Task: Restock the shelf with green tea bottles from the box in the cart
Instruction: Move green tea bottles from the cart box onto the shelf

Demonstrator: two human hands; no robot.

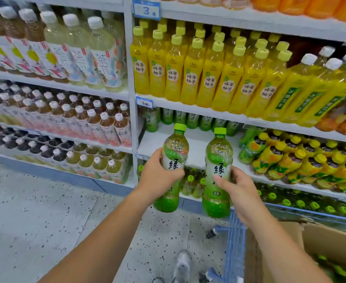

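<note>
I hold two green tea bottles upright in front of the shelf. My left hand point(158, 176) grips the left green tea bottle point(173, 156) around its middle. My right hand point(239, 190) grips the right green tea bottle point(218, 160) from the right side. Both have green caps and green-and-white labels. Behind them the white shelf point(196, 144) has bare room at its front, with a row of green tea bottles point(192, 119) standing at the back. The cardboard box point(331, 242) sits in the blue cart point(235, 242) at the lower right, with green caps showing inside.
Yellow honey-pomelo bottles point(190, 74) fill the shelf above. Yellow-capped bottles point(302, 162) lie tipped to the right of the gap. Green-capped bottles point(192, 184) stand on the shelf below. Tea bottles point(86, 123) fill the left shelving bay. My shoe point(182, 266) rests on speckled floor.
</note>
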